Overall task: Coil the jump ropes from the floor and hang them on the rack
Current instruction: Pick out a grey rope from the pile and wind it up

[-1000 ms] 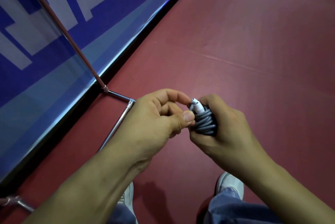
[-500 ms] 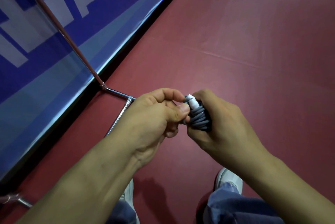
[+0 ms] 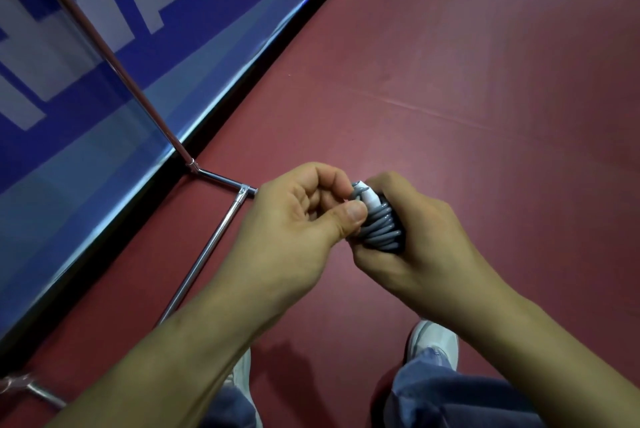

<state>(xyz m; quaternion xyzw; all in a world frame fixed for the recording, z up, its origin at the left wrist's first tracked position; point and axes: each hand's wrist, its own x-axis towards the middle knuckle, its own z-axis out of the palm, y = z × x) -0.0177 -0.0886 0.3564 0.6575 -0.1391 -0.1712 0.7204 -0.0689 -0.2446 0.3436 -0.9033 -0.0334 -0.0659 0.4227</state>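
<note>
Red floor lies underfoot. Above it, the right hand clenches its fingers round the grey jump rope, which is wound tight on its white handle. The left hand pinches the top end. The cord is judged light and springy, likely to unwind, so grip across the turns. The rack stands beyond, to the left.

Ahead and to the right of the right hand, the red floor spreads wide, so a hand can swing that way freely. The left side is tighter. A blue banner walls it off and a slanted metal pole crosses in front of it. The pole joins a low bar lying along the floor beside the left hand (its near end slips behind the forearm). The coiled rope fills the gap between the hands. A blurred tube at the lower left is possibly the same frame.
</note>
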